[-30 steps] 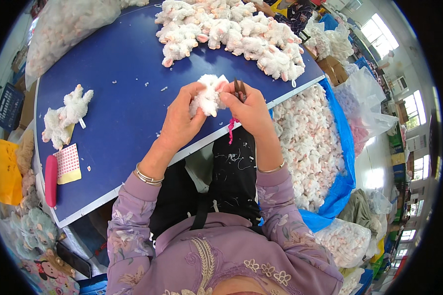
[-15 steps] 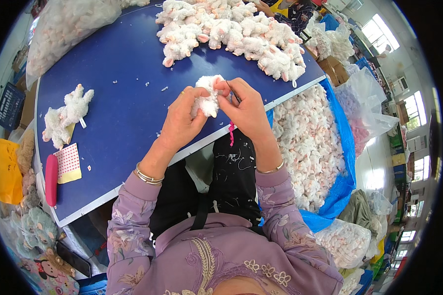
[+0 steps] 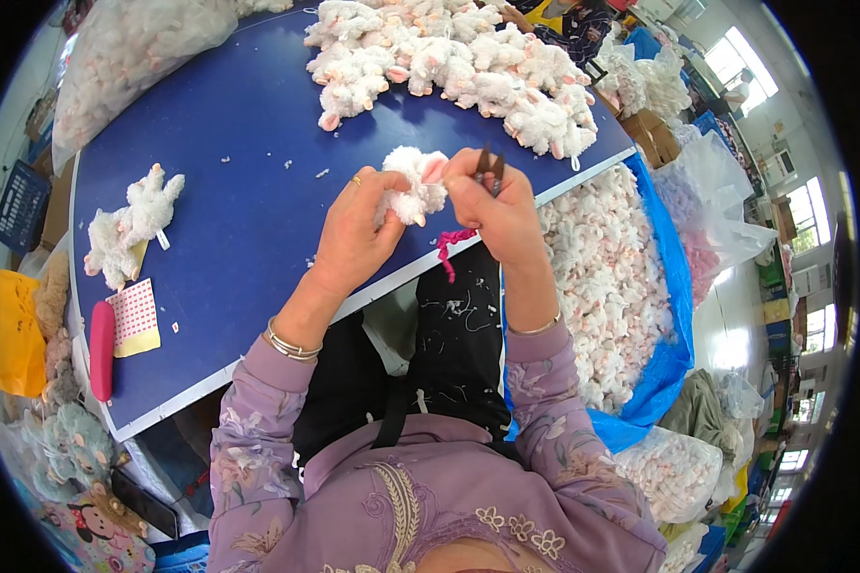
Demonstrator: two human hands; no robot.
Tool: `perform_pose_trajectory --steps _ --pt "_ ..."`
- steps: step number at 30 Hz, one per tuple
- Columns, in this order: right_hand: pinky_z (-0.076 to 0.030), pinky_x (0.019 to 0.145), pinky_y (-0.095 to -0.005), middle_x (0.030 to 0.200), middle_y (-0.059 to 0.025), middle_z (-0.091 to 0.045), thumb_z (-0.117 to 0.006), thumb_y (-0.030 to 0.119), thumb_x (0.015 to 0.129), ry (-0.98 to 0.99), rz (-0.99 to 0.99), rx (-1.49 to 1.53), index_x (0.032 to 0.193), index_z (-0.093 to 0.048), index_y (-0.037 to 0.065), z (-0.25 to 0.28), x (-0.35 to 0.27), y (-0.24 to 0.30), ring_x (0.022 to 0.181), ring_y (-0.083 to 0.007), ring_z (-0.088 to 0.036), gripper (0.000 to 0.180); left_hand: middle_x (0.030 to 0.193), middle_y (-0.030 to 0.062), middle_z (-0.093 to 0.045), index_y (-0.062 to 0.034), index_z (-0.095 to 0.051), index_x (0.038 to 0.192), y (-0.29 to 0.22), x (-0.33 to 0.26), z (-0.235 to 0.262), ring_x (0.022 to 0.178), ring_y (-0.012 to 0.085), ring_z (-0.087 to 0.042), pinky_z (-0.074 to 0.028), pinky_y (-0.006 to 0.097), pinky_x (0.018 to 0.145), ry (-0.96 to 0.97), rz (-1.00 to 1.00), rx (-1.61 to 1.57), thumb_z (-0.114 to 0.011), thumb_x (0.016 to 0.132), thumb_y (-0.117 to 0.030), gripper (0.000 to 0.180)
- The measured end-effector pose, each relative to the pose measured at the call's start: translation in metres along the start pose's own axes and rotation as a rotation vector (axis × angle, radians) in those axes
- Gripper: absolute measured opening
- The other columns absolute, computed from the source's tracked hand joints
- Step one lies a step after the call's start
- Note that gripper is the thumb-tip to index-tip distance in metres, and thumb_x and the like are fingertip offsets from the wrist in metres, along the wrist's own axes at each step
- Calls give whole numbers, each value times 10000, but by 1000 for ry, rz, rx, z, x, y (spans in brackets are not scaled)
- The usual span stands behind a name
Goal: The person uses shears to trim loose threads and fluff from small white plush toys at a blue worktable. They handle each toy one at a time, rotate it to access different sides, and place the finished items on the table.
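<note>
Left hand [image 3: 358, 229] grip closed on white plush toy [image 3: 413, 186], partly hidden. Right hand [image 3: 502, 205] pinches small snips [image 3: 488, 164], blades obscured. Two plush toys [image 3: 129, 224] on blue bench [image 3: 248, 124]; far heap uncountable.

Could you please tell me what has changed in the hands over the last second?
The right hand lifted its small dark snips back above the fluffy white plush toy, after dipping against it. The left hand kept gripping the toy; the pink thread still dangles, and the blue table is unchanged.
</note>
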State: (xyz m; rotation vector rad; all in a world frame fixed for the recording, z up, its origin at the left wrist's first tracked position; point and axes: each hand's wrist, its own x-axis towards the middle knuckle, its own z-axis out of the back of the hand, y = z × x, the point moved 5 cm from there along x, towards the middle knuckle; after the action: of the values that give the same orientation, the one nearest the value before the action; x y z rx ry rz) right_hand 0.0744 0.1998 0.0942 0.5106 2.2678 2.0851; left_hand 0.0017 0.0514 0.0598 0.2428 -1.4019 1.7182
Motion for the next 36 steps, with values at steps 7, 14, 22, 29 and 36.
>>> perform_pose_trajectory --steps 7,14,22,29,36 --pt "-283 500 -212 652 16 -466 -467 212 991 35 0 -155 885 -594 8 -2 -12 16 561 -47 -329 262 835 109 -510 -50 -551 1020 -3 0 5 744 288 -544 -449 368 661 -74 -13 13 -583 737 81 313" --pt "-387 565 -391 667 -175 -525 -488 268 991 88 72 -715 889 -552 -33 -16 -16 4 587 -311 -472 325 816 104 -506 -53 -557 1012 -2 1 5 741 285 -545 -450 368 660 -93 -7 0 -597 731 73 311" --pt "-392 576 -463 701 -233 -565 -458 296 997 34 58 -810 856 -544 -35 -16 -12 -1 660 -434 -532 370 817 95 -513 -51 -557 1009 -1 0 6 723 257 -538 -445 342 652 -99 -26 7 -597 736 71 301" --pt "-396 586 -468 714 -246 -567 -458 287 995 20 47 -817 871 -544 -42 -16 -10 0 678 -448 -527 362 828 104 -517 -52 -555 1008 -4 1 5 752 288 -553 -456 371 668 -89 -28 5 -613 726 74 314" --pt "-398 594 -475 724 -260 -558 -458 282 995 4 75 -787 880 -550 -41 -21 -9 2 705 -465 -517 354 834 110 -523 -55 -552 1009 -3 -1 4 750 294 -555 -458 376 662 -73 -30 5 -602 732 70 308"
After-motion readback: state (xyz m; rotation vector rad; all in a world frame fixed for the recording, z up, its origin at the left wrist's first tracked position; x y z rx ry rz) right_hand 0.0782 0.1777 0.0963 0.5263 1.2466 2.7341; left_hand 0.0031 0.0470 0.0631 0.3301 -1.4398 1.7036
